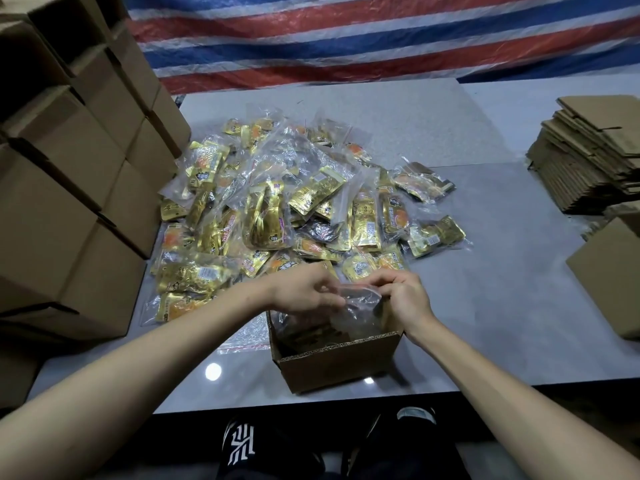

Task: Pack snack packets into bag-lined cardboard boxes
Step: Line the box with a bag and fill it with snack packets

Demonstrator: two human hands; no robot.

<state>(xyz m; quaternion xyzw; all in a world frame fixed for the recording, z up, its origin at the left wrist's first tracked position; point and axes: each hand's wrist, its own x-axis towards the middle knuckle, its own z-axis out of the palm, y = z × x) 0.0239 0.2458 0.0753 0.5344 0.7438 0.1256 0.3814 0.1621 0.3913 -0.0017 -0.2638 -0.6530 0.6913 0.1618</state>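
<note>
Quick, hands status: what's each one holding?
Left hand: fingers curled, pinching the clear bag over the open box.
Right hand: pinching the same bag's top edge.

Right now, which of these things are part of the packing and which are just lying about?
In use: open box, clear bag pinched by left hand and right hand, snack packets.
Lying about: stacked boxes, flat cartons, striped tarp.
</note>
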